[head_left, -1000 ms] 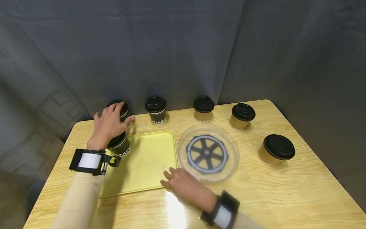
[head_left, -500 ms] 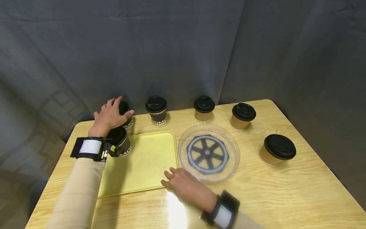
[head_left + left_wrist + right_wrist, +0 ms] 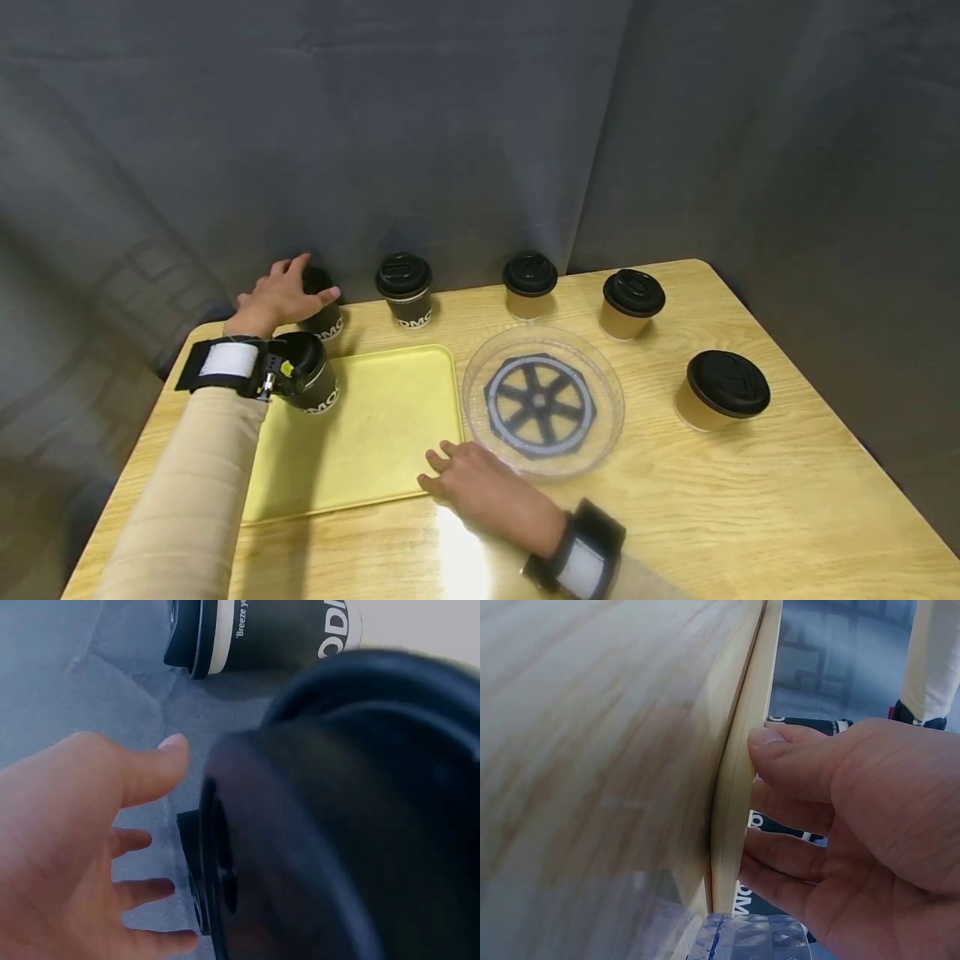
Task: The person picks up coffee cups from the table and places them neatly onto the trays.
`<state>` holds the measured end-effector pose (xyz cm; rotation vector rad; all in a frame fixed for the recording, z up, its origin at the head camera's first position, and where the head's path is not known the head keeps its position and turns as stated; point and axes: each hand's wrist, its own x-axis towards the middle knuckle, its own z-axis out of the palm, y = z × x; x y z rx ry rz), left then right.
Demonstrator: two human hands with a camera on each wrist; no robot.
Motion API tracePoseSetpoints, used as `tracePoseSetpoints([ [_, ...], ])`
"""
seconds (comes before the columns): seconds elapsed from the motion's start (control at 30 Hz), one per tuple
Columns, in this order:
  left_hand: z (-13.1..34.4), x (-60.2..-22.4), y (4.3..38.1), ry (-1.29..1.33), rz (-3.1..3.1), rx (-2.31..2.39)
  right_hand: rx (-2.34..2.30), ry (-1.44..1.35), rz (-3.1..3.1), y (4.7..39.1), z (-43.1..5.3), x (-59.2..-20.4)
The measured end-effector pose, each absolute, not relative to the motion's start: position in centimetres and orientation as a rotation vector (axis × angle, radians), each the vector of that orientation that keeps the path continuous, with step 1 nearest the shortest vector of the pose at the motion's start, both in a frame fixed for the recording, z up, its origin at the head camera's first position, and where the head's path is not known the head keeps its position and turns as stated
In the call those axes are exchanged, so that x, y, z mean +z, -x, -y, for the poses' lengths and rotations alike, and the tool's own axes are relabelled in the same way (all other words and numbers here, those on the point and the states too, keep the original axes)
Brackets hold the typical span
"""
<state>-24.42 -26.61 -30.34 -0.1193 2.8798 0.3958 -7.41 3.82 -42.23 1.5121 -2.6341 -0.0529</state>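
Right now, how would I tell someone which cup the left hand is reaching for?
Start at the yellow tray and look past its far left corner. Of the two black cups there, it is the rear cup by the curtain, with the left hand over its lid.

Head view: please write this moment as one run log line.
left hand: over far-left black cup, grip unclear | right hand: thumb on yellow tray edge | second black cup: on tray | clear plate: beside tray
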Motion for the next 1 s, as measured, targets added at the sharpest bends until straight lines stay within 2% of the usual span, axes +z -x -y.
tracePoseSetpoints([
  [1.0,27.28,-30.41,24.22,0.139,-2.851,0.355,-0.092,-1.516,2.658,6.91,-3.62,-41.99],
])
